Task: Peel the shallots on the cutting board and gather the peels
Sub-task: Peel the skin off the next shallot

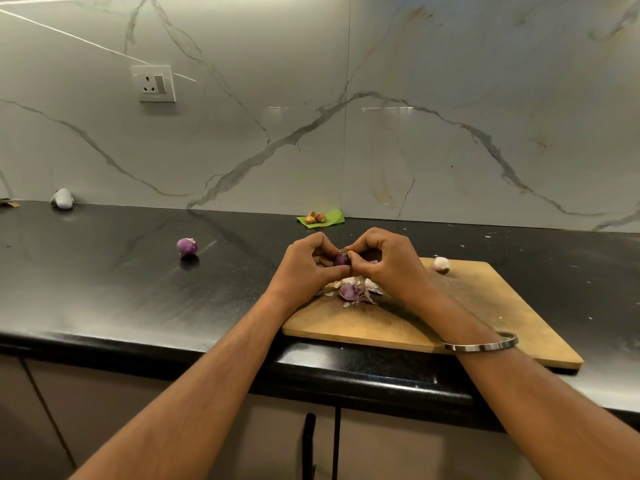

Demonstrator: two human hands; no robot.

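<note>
Both hands work one shallot (pixel 341 259), held above the cutting board (pixel 485 306). Left hand (pixel 308 263) grips the bulb; right hand (pixel 382 259) pinches its brown tip. Step in hand: stripping skin. Peels (pixel 353 292) lie heaped on the board beneath. One peeled shallot (pixel 187 246) sits on the counter (pixel 104 271), well apart. Next move likely calls for a clean pull while the left holds firm.

I see only a sliver of the shallot (pixel 341 259); fingers of the left hand (pixel 304 265) and right hand (pixel 384 263) cover the rest. The right hand hides the far part of the peels (pixel 353 291). The brown scrap (pixel 7 202) far left is cut off by the edge.
</note>
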